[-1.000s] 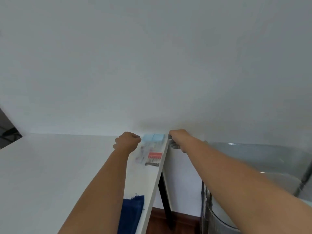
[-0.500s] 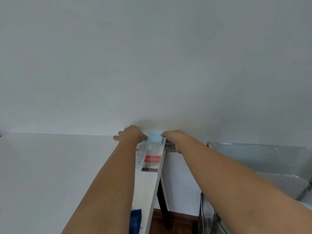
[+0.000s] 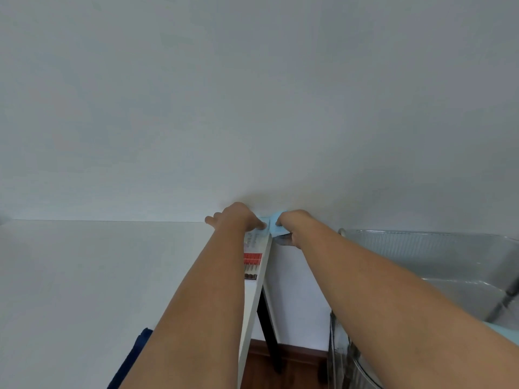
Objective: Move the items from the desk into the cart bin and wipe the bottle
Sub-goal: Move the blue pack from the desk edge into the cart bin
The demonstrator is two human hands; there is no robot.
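A flat clear pack (image 3: 252, 262) with a light blue top and rows of red and dark pieces lies along the right edge of the white desk (image 3: 84, 276), at its far corner. My left hand (image 3: 238, 219) rests on the pack's far end, fingers pressed down. My right hand (image 3: 289, 223) reaches past the desk edge and pinches the light blue end (image 3: 276, 230) of the pack, which sticks out over the edge. The clear cart bin (image 3: 421, 248) stands to the right of the desk. No bottle is in view.
A dark blue cloth (image 3: 132, 357) lies on the desk near its front edge, partly under my left forearm. A black desk leg (image 3: 268, 327) runs down to the brown wooden floor. A plain white wall stands close behind the desk and bin.
Both hands have closed in on the pack's far end. The right hand now grips the blue end, which has come out over the desk edge. The view has shifted left.
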